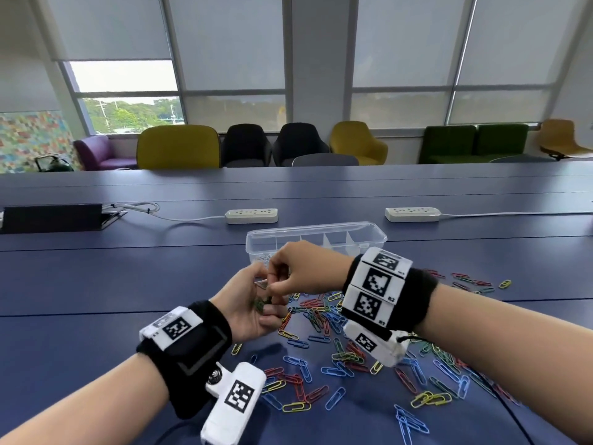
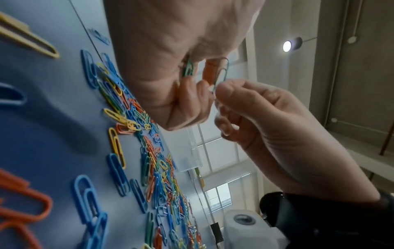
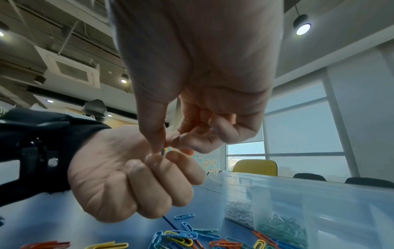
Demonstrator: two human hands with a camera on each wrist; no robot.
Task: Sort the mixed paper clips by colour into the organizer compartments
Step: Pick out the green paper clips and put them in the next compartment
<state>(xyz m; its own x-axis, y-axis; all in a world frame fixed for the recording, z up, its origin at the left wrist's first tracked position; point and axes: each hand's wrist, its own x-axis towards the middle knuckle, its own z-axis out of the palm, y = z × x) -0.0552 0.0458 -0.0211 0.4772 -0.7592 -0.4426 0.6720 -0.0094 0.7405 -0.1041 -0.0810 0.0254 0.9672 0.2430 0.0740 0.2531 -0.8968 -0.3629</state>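
1. My left hand (image 1: 253, 303) cups gathered green clips (image 1: 258, 305) just before the organizer (image 1: 316, 240), so one trip fills one compartment.
2. My right hand (image 1: 301, 268) fingers pinch another green clip (image 2: 221, 72), adding it.
3. Mixed clips (image 1: 337, 348) lie on the bench (image 1: 128, 284).

Two white power strips (image 1: 251, 216) (image 1: 412, 214) lie on the blue table (image 1: 96, 277), cords trailing off. An open black cable hatch (image 1: 51, 218) sits at the far left. Yellow (image 1: 178, 147), black (image 1: 245, 145), purple (image 1: 99, 153) and green (image 1: 474, 143) chairs line the blinded windows (image 1: 224, 43).
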